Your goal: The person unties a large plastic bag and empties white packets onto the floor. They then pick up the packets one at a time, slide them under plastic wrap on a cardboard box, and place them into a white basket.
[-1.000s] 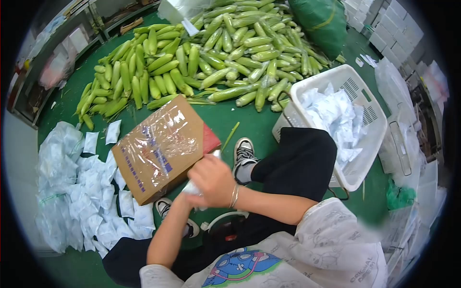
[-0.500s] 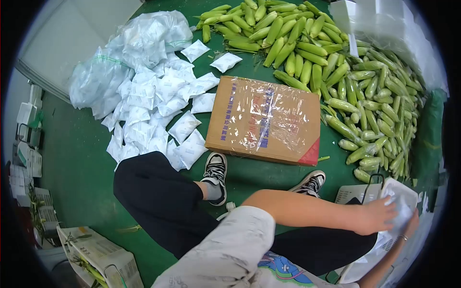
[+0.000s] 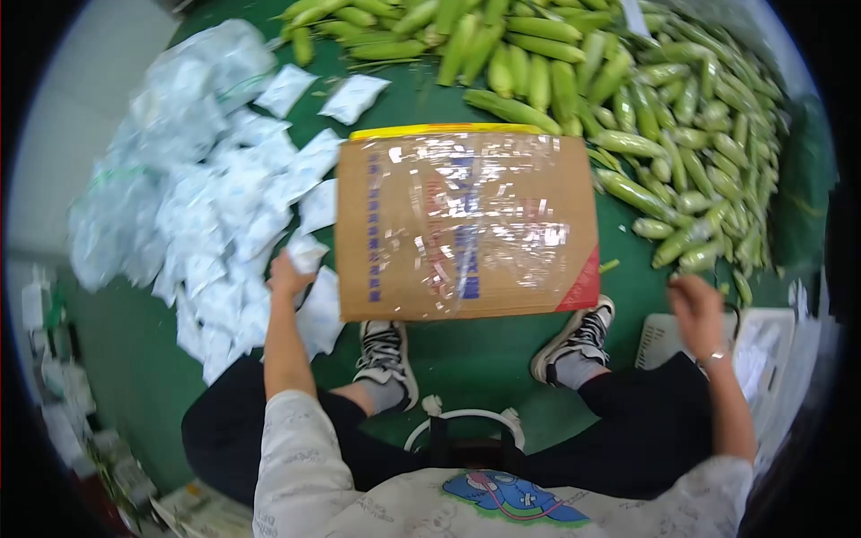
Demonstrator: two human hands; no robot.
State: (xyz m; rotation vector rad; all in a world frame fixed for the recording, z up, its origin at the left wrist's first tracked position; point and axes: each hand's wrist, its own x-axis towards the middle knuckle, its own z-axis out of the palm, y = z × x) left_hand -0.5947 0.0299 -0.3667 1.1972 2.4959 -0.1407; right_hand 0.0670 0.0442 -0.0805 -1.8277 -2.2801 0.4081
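Observation:
My left hand [image 3: 289,276] is closed on a small white pillow-shaped ice pack [image 3: 307,253] at the right edge of a heap of similar packs [image 3: 224,206]. The cardboard box [image 3: 404,224], with clear tape across its top, lies on the green floor in front of my feet, to the right of that hand. My right hand [image 3: 696,309] hangs in the air above the white basket [image 3: 762,325], its fingers curled inward. Blur hides whether anything is in those fingers.
Large clear plastic bags [image 3: 193,81] lie behind the packs. Ears of corn in green husks [image 3: 538,76] are piled at the back, and plastic-wrapped ears [image 3: 691,170] spread along the right. A strip of yellow [image 3: 444,131] shows along the box's far edge. Another basket [image 3: 202,511] stands at the lower left.
My left hand has swung from the white basket on the right across to the packs and closed on one. My right hand has risen out of the basket. The view has shifted.

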